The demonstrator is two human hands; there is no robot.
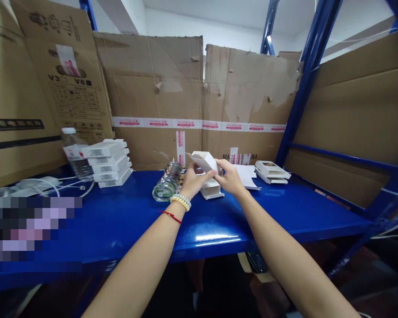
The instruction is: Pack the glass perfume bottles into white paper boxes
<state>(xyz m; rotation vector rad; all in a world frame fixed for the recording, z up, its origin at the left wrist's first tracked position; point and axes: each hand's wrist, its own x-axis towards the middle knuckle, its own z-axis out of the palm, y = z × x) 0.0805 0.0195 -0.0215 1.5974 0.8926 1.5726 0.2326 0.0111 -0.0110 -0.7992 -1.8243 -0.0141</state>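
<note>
both hands meet over a blue shelf (119,221), left hand (189,180) and right hand (230,178) pinching a small white box (204,161) by opposite ends, raised just above another white box (211,189) so its flap hangs free.

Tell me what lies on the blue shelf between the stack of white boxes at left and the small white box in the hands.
In the head view, a clear glass jar lies on its side there, close beside the left hand; otherwise bare blue shelf.
</note>
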